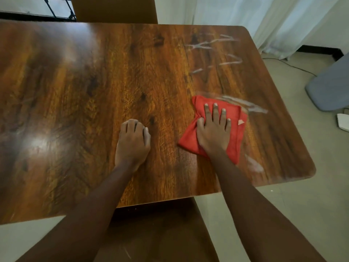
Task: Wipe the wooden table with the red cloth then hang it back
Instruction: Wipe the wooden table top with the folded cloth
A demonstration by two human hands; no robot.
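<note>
The wooden table point(94, 82) fills most of the view. A crumpled red cloth point(190, 137) lies on its right part. My right hand point(214, 131) presses flat on the cloth with straight, spread fingers. My left hand point(132, 142) rests on the bare wood to the left of the cloth, its fingers curled under and holding nothing. White smears point(213, 52) streak the far right of the table top, and more smears point(247, 105) lie just beyond and beside the cloth.
A brown chair back point(113, 8) stands at the table's far side and a chair seat point(160, 233) sits below the near edge. White curtains point(273, 19) hang at the right. A grey object point(330, 86) and a cable lie on the floor at right.
</note>
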